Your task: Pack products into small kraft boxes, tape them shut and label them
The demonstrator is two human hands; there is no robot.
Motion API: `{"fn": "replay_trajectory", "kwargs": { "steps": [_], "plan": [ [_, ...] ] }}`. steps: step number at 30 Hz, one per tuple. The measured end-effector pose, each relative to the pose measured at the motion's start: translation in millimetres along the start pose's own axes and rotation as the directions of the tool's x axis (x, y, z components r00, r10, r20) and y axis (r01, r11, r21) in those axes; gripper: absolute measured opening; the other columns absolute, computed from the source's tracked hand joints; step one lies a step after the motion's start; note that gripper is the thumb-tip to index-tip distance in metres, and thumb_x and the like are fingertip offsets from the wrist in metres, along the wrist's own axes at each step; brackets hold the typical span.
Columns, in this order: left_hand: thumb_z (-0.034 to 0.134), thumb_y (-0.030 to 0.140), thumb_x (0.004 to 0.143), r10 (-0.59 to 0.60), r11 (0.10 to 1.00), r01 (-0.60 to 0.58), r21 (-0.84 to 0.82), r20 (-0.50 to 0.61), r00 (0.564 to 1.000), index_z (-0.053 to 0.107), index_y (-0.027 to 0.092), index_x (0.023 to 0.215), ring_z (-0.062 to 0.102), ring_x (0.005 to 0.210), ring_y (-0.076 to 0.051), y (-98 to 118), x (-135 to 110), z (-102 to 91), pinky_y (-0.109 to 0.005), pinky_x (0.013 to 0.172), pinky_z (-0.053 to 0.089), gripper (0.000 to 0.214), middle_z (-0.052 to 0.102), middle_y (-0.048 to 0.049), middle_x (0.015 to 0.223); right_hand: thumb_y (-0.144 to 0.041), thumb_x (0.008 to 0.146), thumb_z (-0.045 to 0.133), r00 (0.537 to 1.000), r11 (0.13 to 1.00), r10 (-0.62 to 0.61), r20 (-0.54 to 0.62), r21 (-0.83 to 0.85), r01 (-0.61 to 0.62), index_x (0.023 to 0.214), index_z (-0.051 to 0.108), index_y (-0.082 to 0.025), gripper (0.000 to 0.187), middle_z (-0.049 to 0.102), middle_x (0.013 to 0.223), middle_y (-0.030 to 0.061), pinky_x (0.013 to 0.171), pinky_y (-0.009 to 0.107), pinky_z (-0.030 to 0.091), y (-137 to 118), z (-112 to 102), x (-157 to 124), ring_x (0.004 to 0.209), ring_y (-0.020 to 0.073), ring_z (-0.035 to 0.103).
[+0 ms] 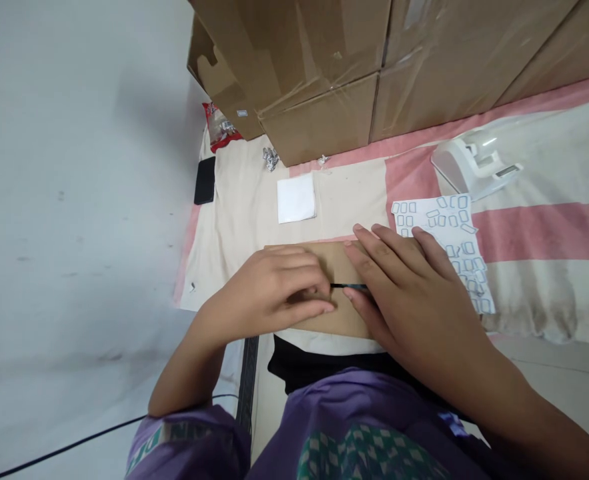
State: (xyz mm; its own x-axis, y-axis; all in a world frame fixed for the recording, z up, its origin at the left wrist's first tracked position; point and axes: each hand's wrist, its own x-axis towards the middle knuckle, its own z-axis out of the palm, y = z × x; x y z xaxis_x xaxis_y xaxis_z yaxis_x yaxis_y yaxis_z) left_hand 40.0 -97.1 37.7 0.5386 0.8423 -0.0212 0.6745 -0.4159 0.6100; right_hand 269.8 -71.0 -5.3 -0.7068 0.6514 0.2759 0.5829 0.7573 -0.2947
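A flat brown cardboard piece [341,267] lies on the striped cloth in front of me. My left hand [274,287] rests on its left half with the fingers curled and pinched at one end of a thin black strip [348,286]. My right hand [404,287] lies on the cardboard's right half, fingers stretched forward, its thumb pressing the strip's other end. Just beyond my right hand lies a white sheet [449,233] carrying several small grey-blue rectangular stickers.
Large cardboard boxes [374,67] stand along the back. A white square pad [296,198], a black phone [205,180], a red snack packet [219,127] and crumpled foil [271,159] lie on the pink-and-cream cloth [549,233]. A white plastic device [474,163] sits at right. Grey floor lies left.
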Motion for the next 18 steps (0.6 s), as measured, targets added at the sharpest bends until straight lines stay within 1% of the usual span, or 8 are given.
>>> {"fn": "replay_trajectory", "kwargs": {
  "steps": [5,8,9,11,13,14,15,18],
  "plan": [
    [0.056,0.043,0.101,-0.022,0.989,0.021,0.146,0.002,1.000,0.064,0.021,0.095,0.062,0.084,-0.015,0.8,0.1,-0.8,-0.030,0.077,0.045,0.023,0.069,-0.0010,0.089,-0.031,0.103,0.047,1.000,1.000,0.007,0.001,0.006,-0.007,0.141,0.057,-0.011,0.043,0.054,0.152,0.0176,0.117,0.060,0.034,0.7,0.0,-0.6,0.140,0.0354,0.049],
    [0.054,0.044,0.102,-0.045,0.962,0.046,0.268,-0.012,0.999,0.065,0.022,0.101,0.062,0.088,-0.017,5.0,-3.5,0.9,-0.031,0.077,0.045,0.025,0.070,-0.0024,0.096,-0.031,0.103,0.048,1.000,1.000,0.003,0.004,0.009,-0.003,0.141,0.057,-0.012,0.044,0.054,0.153,0.0175,0.117,0.061,0.033,0.6,0.1,-0.6,0.140,0.0359,0.049],
    [0.053,0.045,0.102,-0.053,0.948,0.058,0.312,-0.025,0.998,0.065,0.022,0.106,0.061,0.089,-0.018,6.2,-4.8,1.7,-0.031,0.077,0.045,0.026,0.070,-0.0031,0.099,-0.031,0.103,0.048,1.000,1.000,0.002,0.004,0.007,-0.002,0.141,0.057,-0.012,0.044,0.053,0.153,0.0174,0.117,0.061,0.033,0.4,0.0,-0.6,0.141,0.0362,0.049],
    [0.054,0.050,0.100,-0.076,0.923,0.092,0.374,-0.058,0.995,0.064,0.023,0.121,0.061,0.090,-0.020,7.3,-6.6,3.1,-0.033,0.077,0.046,0.035,0.070,-0.0050,0.106,-0.031,0.103,0.047,1.000,1.000,0.004,0.009,0.002,-0.004,0.142,0.056,-0.011,0.045,0.053,0.154,0.0175,0.118,0.061,0.033,-0.2,-0.2,-0.4,0.141,0.0367,0.048],
    [0.057,0.053,0.098,-0.087,0.925,0.112,0.363,-0.086,0.993,0.059,0.022,0.134,0.061,0.091,-0.021,6.0,-7.1,4.2,-0.034,0.079,0.048,0.047,0.070,-0.0065,0.110,-0.032,0.103,0.047,1.000,1.000,0.007,0.012,-0.002,-0.007,0.143,0.056,-0.011,0.046,0.052,0.154,0.0175,0.118,0.061,0.033,-0.8,-0.6,-0.1,0.142,0.0371,0.047],
    [0.058,0.053,0.098,-0.092,0.938,0.119,0.326,-0.097,0.991,0.058,0.022,0.135,0.061,0.091,-0.021,4.7,-6.8,4.9,-0.035,0.079,0.049,0.049,0.069,-0.0068,0.109,-0.032,0.103,0.047,1.000,1.000,0.009,0.011,-0.003,-0.009,0.143,0.056,-0.011,0.046,0.052,0.154,0.0176,0.118,0.062,0.033,-1.1,-0.7,0.1,0.142,0.0373,0.047],
    [0.059,0.052,0.098,-0.099,0.954,0.126,0.274,-0.109,0.989,0.061,0.022,0.132,0.061,0.091,-0.020,3.3,-6.2,5.9,-0.034,0.080,0.049,0.046,0.069,-0.0065,0.107,-0.032,0.103,0.047,1.000,1.000,0.012,0.013,-0.002,-0.012,0.143,0.056,-0.011,0.046,0.052,0.154,0.0174,0.117,0.062,0.033,-1.2,-0.9,0.3,0.142,0.0372,0.047],
    [0.060,0.044,0.099,-0.149,0.976,0.171,0.135,-0.160,0.976,0.067,0.022,0.113,0.060,0.087,-0.018,0.4,-3.4,10.8,-0.032,0.078,0.048,0.028,0.066,-0.0040,0.096,-0.031,0.103,0.048,1.000,1.000,0.013,0.014,0.005,-0.013,0.142,0.058,-0.013,0.044,0.054,0.153,0.0173,0.117,0.062,0.034,-1.3,-1.1,0.6,0.141,0.0370,0.048]
  ]
}}
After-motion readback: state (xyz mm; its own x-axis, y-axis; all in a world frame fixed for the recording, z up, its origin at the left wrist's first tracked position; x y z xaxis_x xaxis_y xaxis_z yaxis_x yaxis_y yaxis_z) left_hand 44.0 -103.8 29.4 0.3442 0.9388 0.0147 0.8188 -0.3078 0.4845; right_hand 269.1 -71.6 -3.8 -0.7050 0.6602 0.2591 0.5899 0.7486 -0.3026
